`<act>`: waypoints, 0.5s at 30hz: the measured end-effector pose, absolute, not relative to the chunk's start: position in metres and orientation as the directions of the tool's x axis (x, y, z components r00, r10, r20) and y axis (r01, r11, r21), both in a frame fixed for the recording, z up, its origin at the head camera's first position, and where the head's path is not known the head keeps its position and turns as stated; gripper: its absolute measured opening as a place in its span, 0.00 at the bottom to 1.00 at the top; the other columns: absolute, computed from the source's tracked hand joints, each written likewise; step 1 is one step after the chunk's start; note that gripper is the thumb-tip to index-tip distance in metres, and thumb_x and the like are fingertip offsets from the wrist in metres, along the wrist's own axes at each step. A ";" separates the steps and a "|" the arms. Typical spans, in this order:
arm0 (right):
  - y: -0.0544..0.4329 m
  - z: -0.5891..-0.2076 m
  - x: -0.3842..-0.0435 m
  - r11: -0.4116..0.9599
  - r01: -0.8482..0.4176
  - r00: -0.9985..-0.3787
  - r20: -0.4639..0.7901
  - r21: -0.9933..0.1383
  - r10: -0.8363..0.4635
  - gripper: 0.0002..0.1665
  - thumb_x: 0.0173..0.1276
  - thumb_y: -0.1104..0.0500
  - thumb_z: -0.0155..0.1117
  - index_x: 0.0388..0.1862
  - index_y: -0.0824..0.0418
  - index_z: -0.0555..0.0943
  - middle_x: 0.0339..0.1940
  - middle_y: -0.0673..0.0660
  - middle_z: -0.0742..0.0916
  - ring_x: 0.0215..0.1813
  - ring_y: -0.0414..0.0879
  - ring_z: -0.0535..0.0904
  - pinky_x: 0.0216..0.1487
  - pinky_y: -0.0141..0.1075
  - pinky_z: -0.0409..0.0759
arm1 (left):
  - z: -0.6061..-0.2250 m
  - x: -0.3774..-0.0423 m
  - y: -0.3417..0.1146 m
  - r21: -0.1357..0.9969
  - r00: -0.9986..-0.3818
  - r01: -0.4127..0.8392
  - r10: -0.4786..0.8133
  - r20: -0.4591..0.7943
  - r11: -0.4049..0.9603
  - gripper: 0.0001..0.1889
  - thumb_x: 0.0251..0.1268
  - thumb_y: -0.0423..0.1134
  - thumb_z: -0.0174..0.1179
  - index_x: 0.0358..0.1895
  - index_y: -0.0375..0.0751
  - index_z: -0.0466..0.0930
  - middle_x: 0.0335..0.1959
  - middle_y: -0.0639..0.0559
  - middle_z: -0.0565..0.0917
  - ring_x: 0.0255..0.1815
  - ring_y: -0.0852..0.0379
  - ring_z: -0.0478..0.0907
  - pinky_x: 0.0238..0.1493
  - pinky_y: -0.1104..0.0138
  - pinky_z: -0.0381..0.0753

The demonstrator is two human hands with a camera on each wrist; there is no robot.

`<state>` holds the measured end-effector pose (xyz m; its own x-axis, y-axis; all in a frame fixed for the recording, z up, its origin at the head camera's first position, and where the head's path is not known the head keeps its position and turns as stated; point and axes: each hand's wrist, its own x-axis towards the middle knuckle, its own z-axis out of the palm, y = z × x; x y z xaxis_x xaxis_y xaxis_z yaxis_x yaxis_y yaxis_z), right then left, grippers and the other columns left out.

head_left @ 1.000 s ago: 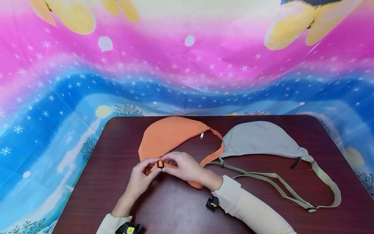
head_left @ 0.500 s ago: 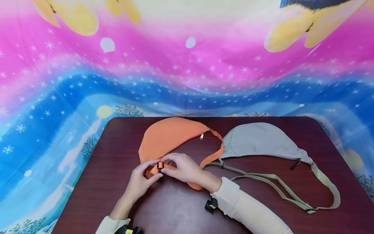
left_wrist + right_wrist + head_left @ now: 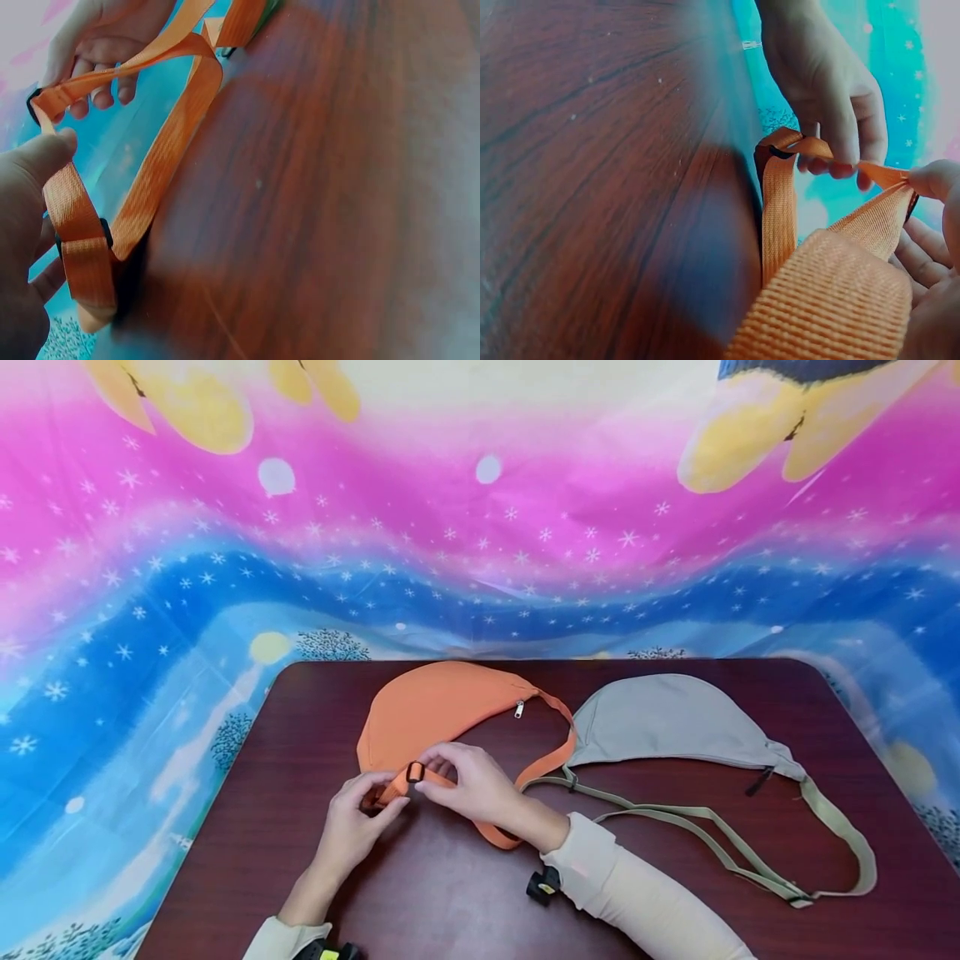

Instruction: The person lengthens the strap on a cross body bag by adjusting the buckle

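Observation:
An orange waist bag [image 3: 427, 710] lies on the table, its strap [image 3: 553, 758] looping toward the front. My right hand [image 3: 480, 787] pinches the strap right at a black slider buckle [image 3: 409, 772]. Just left of it, my left hand [image 3: 347, 827] holds the same strap between thumb and fingers. In the left wrist view, the slider [image 3: 33, 106] sits at the right hand's fingertips, and a second black slider [image 3: 106, 232] shows lower on the strap. Seen from the right wrist, the webbing [image 3: 832, 292] passes close before the camera, and the right thumb presses beside the buckle.
To the right lies a grey waist bag [image 3: 667, 718] with its pale green strap [image 3: 843, 835] spread toward the front right. The dark wooden table [image 3: 450, 902] ends at a back edge, behind which hangs a printed cloth [image 3: 480, 552].
My left hand has shifted slightly left and down, its fingertips coming away from the slider. The right hand has lifted the slider a little, turning its opening, and more strap shows between the hands.

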<state>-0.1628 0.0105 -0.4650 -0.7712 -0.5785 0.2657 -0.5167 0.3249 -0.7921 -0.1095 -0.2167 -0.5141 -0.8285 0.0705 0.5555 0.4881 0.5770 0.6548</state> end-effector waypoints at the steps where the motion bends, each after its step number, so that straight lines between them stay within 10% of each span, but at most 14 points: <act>1: 0.010 -0.465 -0.162 0.322 -0.511 -0.775 0.265 -0.797 -0.574 0.16 0.70 0.52 0.71 0.53 0.56 0.84 0.41 0.47 0.87 0.41 0.36 0.81 0.45 0.33 0.80 | -0.513 -0.110 -0.216 0.651 -0.829 0.489 0.076 0.554 0.581 0.21 0.48 0.26 0.79 0.48 0.43 0.86 0.42 0.51 0.87 0.39 0.55 0.77 0.39 0.71 0.75; 15: 0.009 -0.463 -0.162 0.290 -0.470 -0.776 0.233 -0.833 -0.587 0.19 0.71 0.51 0.70 0.56 0.58 0.82 0.41 0.49 0.87 0.38 0.35 0.80 0.40 0.32 0.80 | -0.486 -0.105 -0.198 0.691 -0.831 0.524 0.121 0.543 0.498 0.19 0.49 0.15 0.71 0.46 0.33 0.84 0.37 0.38 0.85 0.30 0.56 0.78 0.24 0.60 0.80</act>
<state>-0.1622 0.0094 -0.4629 -0.7756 -0.5865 0.2334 -0.4702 0.2901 -0.8335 -0.1045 -0.1983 -0.4860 -0.8312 0.1207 0.5426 0.5237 0.4976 0.6915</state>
